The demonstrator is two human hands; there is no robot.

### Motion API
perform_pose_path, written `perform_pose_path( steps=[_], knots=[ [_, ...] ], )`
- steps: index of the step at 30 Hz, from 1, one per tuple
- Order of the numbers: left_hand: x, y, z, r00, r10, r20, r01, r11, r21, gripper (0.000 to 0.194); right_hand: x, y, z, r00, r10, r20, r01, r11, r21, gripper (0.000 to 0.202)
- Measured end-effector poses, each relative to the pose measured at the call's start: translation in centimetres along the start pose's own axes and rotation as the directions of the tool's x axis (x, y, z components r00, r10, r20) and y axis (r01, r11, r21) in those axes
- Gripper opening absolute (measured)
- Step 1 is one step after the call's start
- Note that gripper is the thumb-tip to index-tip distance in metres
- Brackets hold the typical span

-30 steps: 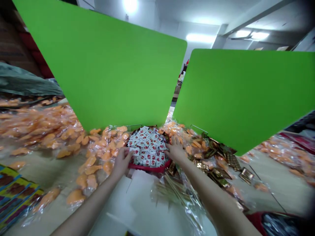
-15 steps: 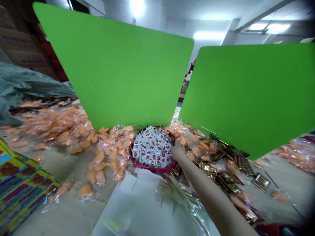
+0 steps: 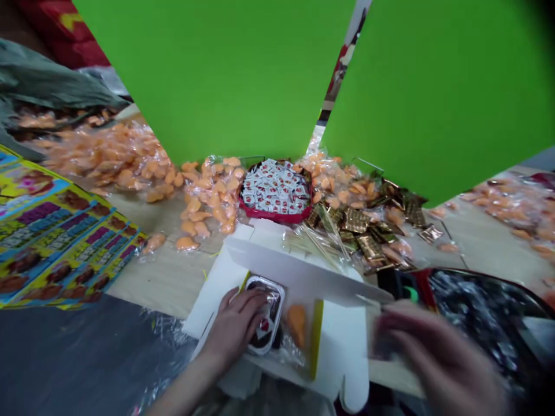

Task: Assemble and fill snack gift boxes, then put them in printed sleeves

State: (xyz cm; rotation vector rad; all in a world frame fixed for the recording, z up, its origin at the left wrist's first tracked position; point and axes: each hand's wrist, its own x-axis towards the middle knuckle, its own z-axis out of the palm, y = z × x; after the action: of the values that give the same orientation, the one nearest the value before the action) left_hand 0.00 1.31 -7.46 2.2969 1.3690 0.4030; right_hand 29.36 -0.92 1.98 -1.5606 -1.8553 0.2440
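My left hand (image 3: 236, 326) reaches over a foil tray (image 3: 280, 312), its slightly bent fingers lying on the tray's contents. Dark food and a small white sachet with a red mark (image 3: 263, 328) show inside. The tray sits in an open white cardboard box (image 3: 342, 323) with yellow inner edges. Beside it in the box is an orange piece in clear wrap (image 3: 296, 325). My right hand (image 3: 427, 346), smeared by motion, is right of the box with fingers closed around something dark that I cannot make out.
A red basket of white sachets (image 3: 277, 216) stands behind the box, among wrapped orange pieces (image 3: 208, 199) and gold-brown packets (image 3: 370, 245). A bin of dark wrapped items (image 3: 477, 323) is at right. Printed boxes (image 3: 65, 231) lie left. Green panels (image 3: 225, 75) stand behind.
The view has tilted down. My right hand has left the sachet basket and come back beside the box. My left hand, the box and its foil tray have come into view.
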Motion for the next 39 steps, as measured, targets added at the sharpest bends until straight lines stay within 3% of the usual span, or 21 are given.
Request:
perform_pose_path(
  steps=[3,4,6,8,9,10,12,14,16,18,21,23,27,32,34,37,39],
  knots=[
    [-0.8,-0.3,-0.6,0.991,0.114,0.074,-0.115,0.993,0.014,0.04,-4.8,-2.4,5.0,0.997,-0.017,0.076,0.009,0.994,0.105,0.022],
    [-0.8,-0.8,-1.1,0.989,0.139,0.048,-0.14,0.99,0.002,0.039,-5.5,-2.4,5.9,0.997,0.026,0.068,-0.032,0.995,0.09,0.016],
    [-0.3,-2.3,-2.8,0.982,0.101,-0.158,-0.106,0.994,-0.024,0.035,-5.7,-1.3,5.9,0.981,0.192,-0.001,-0.192,0.981,0.015,0.02],
    [1.4,-4.1,-5.1,0.912,-0.021,-0.41,-0.007,0.998,-0.067,0.037,-4.7,0.5,4.0,0.939,0.337,-0.071,-0.342,0.938,-0.057,0.031],
    [2.7,-5.0,-6.4,0.888,-0.068,-0.455,0.027,0.995,-0.095,0.044,-3.7,1.4,2.9,0.93,0.363,-0.051,-0.366,0.926,-0.095,0.036],
    [4.1,-5.6,-7.6,0.912,-0.076,-0.402,0.029,0.992,-0.122,0.048,-2.5,2.0,2.0,0.932,0.361,0.018,-0.357,0.927,-0.119,0.04],
    [6.7,-6.0,-9.5,0.984,-0.05,-0.173,0.023,0.988,-0.156,0.044,0.0,2.4,1.2,0.907,0.356,0.227,-0.337,0.934,-0.118,0.041],
    [7.9,-5.2,-10.2,0.997,-0.077,-0.03,0.072,0.986,-0.153,0.041,1.6,1.3,2.0,0.842,0.372,0.391,-0.368,0.926,-0.09,0.047],
    [7.2,-3.6,-9.7,0.986,-0.164,-0.005,0.16,0.969,-0.189,0.043,1.4,-0.5,3.9,0.825,0.407,0.392,-0.409,0.909,-0.082,0.052],
    [4.7,-2.1,-8.2,0.981,-0.193,0.018,0.191,0.942,-0.276,0.042,-0.7,-2.3,5.9,0.878,0.379,0.293,-0.39,0.921,-0.025,0.047],
    [0.3,-0.6,-5.8,0.994,-0.107,-0.015,0.095,0.932,-0.35,0.037,-5.4,-2.8,7.6,0.963,0.252,0.097,-0.261,0.96,0.103,0.039],
    [-1.5,-0.1,-5.1,0.996,-0.074,-0.043,0.052,0.924,-0.378,0.036,-7.7,-1.9,7.7,0.983,0.17,0.067,-0.177,0.976,0.128,0.043],
    [-0.9,0.9,-6.4,0.993,-0.074,0.094,0.112,0.855,-0.506,0.035,-7.8,-0.7,6.5,0.985,0.102,0.143,-0.114,0.99,0.078,0.043],
    [1.6,2.0,-7.9,0.936,-0.135,0.326,0.337,0.618,-0.711,0.05,-5.2,-2.5,5.4,0.977,0.111,0.184,-0.118,0.993,0.024,0.037],
    [1.1,1.7,-7.5,0.945,-0.131,0.301,0.305,0.686,-0.66,0.049,-5.3,-2.5,5.4,0.978,0.107,0.179,-0.116,0.992,0.044,0.039],
    [-1.5,0.1,-6.1,0.991,-0.015,0.131,0.066,0.919,-0.39,0.048,-7.3,-0.7,6.0,0.977,0.091,0.192,-0.116,0.986,0.124,0.045],
    [-4.0,-1.1,-4.8,0.989,0.088,0.122,-0.065,0.981,-0.184,0.058,-9.5,0.5,6.5,0.971,0.084,0.224,-0.121,0.98,0.16,0.052]
  ],
)
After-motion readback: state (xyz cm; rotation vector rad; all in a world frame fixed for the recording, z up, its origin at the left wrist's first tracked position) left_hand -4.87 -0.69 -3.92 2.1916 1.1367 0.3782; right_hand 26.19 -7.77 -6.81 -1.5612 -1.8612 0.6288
